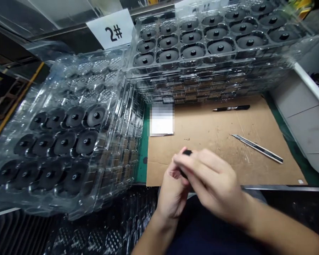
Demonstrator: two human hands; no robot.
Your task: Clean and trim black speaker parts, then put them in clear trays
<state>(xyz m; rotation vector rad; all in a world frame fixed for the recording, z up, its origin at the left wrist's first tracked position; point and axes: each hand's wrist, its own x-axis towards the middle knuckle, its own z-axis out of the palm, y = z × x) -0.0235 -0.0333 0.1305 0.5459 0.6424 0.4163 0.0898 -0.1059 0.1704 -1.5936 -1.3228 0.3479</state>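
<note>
Both of my hands meet over the near edge of the cardboard sheet [202, 131]. Between them is a small black part [187, 152], mostly covered by my fingers, so its full shape does not show. My left hand [174, 187] closes around it from the left and below. From the right, my right hand [215, 177] reaches over with its fingers pressed together at the part; it is slightly blurred. Round black parts with a central stub [75, 176] sit in the clear tray to the left, and similar ones [193, 52] fill the tray at the back.
Clear plastic trays are stacked at the left [117, 141] and back [202, 79]. A pen [231, 108] and a utility knife [257, 148] lie on the cardboard, beside a partly blurred white paper [162, 124]. A sign reading 2# [111, 28] stands behind. A white panel [300, 109] borders the right.
</note>
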